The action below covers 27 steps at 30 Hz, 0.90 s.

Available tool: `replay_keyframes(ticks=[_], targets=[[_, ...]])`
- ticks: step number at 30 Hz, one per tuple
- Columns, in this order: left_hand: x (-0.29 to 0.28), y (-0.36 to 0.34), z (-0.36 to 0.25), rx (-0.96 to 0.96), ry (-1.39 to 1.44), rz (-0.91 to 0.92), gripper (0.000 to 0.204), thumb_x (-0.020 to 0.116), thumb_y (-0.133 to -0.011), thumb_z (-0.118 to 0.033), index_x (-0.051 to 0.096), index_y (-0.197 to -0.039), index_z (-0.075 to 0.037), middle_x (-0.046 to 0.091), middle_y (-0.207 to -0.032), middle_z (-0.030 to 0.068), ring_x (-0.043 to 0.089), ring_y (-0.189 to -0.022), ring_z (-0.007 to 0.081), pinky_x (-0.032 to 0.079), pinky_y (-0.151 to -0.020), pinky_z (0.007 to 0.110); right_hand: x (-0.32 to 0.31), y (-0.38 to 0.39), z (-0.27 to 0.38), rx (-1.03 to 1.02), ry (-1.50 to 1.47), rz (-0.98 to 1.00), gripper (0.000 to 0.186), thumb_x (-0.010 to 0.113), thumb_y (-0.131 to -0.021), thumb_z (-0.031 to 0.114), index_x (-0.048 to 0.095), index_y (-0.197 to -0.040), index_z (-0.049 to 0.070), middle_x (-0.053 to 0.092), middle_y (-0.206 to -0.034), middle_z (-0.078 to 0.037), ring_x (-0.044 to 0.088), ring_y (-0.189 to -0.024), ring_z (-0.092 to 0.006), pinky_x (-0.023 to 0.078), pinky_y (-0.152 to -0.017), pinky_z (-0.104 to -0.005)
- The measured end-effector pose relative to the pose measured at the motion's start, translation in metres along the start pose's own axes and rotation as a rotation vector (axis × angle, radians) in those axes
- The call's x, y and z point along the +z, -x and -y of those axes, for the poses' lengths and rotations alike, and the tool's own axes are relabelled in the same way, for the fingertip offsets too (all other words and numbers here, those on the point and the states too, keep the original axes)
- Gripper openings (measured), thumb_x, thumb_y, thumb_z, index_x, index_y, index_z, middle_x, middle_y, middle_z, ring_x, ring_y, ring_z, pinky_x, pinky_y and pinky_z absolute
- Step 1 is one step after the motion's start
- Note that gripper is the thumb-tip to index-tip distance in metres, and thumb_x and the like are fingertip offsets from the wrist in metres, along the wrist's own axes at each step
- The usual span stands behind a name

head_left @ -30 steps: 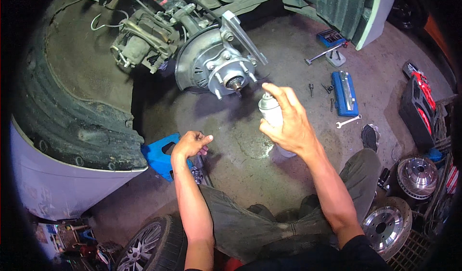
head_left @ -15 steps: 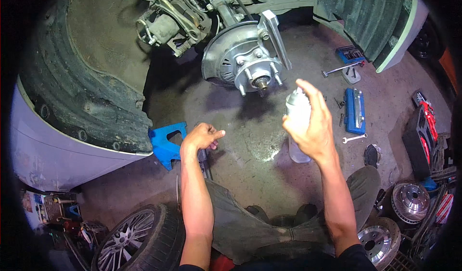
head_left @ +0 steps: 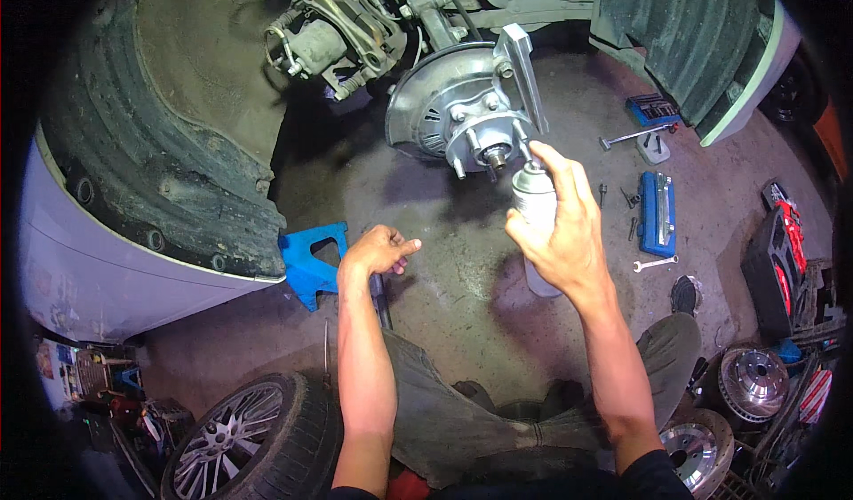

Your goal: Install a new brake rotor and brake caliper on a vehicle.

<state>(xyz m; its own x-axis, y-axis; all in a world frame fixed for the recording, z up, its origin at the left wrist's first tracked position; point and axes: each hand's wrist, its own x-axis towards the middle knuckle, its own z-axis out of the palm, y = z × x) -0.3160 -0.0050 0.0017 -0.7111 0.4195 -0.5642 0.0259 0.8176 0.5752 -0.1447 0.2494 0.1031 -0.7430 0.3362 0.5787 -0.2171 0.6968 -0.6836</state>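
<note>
In my right hand [head_left: 562,225] is a pale spray can [head_left: 535,200], with a finger on its top. The can stands upright just below the bare wheel hub [head_left: 487,134], whose studs point toward me. A metal dust shield [head_left: 413,114] sits behind the hub, and a silver bracket [head_left: 522,74] rises at its right. My left hand [head_left: 380,251] hangs with the fingers curled in and the thumb out, beside a blue jack stand [head_left: 311,260]. I see nothing in it, though its fingertips are partly hidden.
A brake caliper [head_left: 324,43] hangs at the upper left, near the fender liner [head_left: 160,180]. To the right lie a blue tool case [head_left: 657,216], a wrench [head_left: 656,264] and a socket set [head_left: 653,109]. A wheel [head_left: 253,438] lies lower left; brake discs [head_left: 753,383] lie lower right.
My right hand has moved the can slightly left, close under the hub. My left hand has kept its curled pose. The whole view has shifted slightly.
</note>
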Motion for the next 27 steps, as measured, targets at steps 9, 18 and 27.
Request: replay_keyframes(ticks=[9,18,27], targets=[[0.001,0.004,-0.002,0.002,0.034,-0.007,0.043,0.071,-0.088,-0.04,0.067,-0.087,0.003,0.069,-0.074,0.0096,0.068,-0.064,0.0158,0.055,-0.058,0.029,0.032,0.042,-0.014,0.111,0.177,0.297,0.067,0.069,-0.073,0.014,0.048,-0.137,0.015,0.047,-0.119,-0.024,0.058,-0.1,-0.043,0.051,-0.086,-0.0477],[-0.001,0.001,0.0,-0.01,0.024,0.004,0.044,0.071,-0.088,-0.041,0.067,-0.09,0.003,0.069,-0.075,0.0101,0.068,-0.065,0.0155,0.055,-0.059,0.029,0.041,0.039,-0.024,-0.035,0.304,0.249,0.071,0.071,-0.073,0.013,0.046,-0.139,0.019,0.048,-0.123,-0.025,0.057,-0.097,-0.0407,0.051,-0.085,-0.0472],[-0.001,-0.002,0.005,-0.009,-0.005,0.003,0.044,0.072,-0.087,-0.041,0.066,-0.089,0.003,0.069,-0.077,0.0099,0.068,-0.064,0.0158,0.054,-0.057,0.029,0.029,0.047,-0.025,-0.105,0.249,0.22,0.075,0.074,-0.07,0.012,0.045,-0.139,0.022,0.048,-0.124,-0.025,0.057,-0.1,-0.041,0.051,-0.085,-0.0472]])
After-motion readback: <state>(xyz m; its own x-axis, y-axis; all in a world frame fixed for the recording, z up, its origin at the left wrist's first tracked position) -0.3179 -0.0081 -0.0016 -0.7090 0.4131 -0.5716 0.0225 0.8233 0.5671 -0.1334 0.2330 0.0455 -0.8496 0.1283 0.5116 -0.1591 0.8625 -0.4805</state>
